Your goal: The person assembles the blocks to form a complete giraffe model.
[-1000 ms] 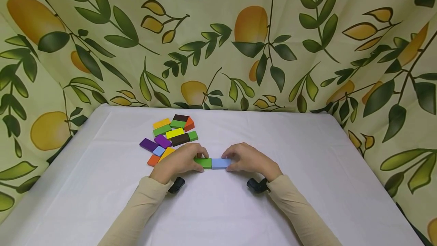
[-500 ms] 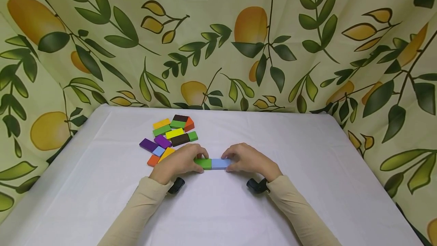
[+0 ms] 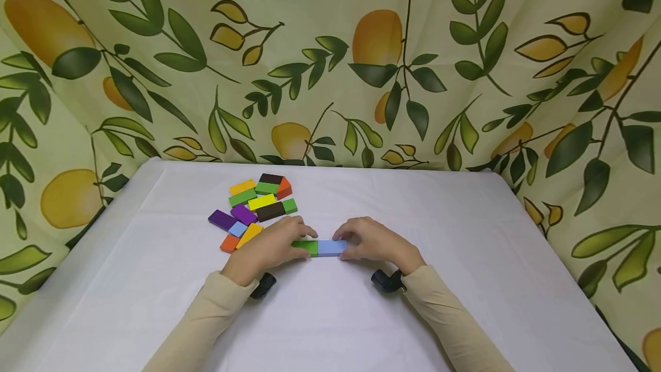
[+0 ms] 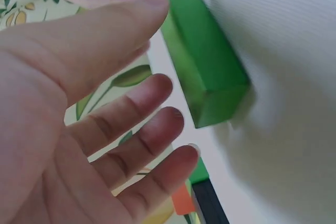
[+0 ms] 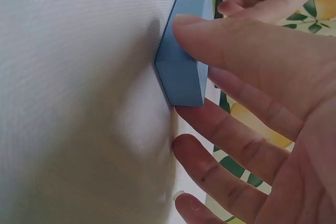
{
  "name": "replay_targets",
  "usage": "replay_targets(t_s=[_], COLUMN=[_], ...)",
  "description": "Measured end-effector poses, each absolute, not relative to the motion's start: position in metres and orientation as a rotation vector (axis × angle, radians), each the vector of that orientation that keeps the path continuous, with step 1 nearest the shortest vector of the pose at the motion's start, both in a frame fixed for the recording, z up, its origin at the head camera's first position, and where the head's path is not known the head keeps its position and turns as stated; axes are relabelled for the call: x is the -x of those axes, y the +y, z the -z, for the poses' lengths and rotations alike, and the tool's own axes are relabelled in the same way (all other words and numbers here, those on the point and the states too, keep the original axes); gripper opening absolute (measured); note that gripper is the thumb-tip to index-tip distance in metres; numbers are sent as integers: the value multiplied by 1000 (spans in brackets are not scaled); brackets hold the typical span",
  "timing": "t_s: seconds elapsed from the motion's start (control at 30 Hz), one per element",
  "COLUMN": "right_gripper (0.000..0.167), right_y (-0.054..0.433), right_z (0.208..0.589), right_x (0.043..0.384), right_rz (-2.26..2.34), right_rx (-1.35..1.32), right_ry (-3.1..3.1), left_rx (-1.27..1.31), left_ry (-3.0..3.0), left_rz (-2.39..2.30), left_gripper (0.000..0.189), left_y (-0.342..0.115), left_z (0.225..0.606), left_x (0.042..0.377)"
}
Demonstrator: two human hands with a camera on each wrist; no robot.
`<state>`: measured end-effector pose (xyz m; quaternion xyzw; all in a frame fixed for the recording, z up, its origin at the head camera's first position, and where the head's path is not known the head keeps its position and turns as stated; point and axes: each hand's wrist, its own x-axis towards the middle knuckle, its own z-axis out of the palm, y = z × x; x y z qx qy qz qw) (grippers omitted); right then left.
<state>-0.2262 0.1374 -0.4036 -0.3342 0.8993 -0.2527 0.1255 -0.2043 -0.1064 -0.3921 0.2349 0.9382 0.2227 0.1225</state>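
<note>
A green block and a light blue block lie end to end on the white cloth, their short ends meeting. My left hand is around the green block with its fingers loosened; in the left wrist view the thumb overlaps the block's top edge and the other fingers spread apart beside it. At the right end, my right hand holds the light blue block between thumb and fingers. Its thumb presses on the block's near side in the right wrist view, while the far fingertips are partly hidden behind it.
Left of the hands lies a loose group of blocks: a dark brown block, a yellow block, a purple block, an orange triangle and several others. A leaf-patterned curtain hangs behind the table.
My left hand's fingers have straightened and eased off the green block. The right hand keeps its hold, and both blocks stay in line. The head view has shifted slightly.
</note>
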Motion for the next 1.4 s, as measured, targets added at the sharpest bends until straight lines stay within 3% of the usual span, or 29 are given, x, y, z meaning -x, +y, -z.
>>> replay_targets(t_s=[0.5,0.83,1.4], right_gripper=[31,31,29], right_y=[136,135,133], right_z=[404,403,402], right_x=[226,225,222], right_rz=[744,749,727], right_rx=[965,955,978], right_ry=[2624,2558,2495], left_rx=[-1033,-865,-833], left_ry=[2955,2941,2938], left_rz=[-435,-591,-623], left_gripper=[35,30,31], left_y=[-111,-115,-116], left_z=[404,404,408], left_x=[174,179,182])
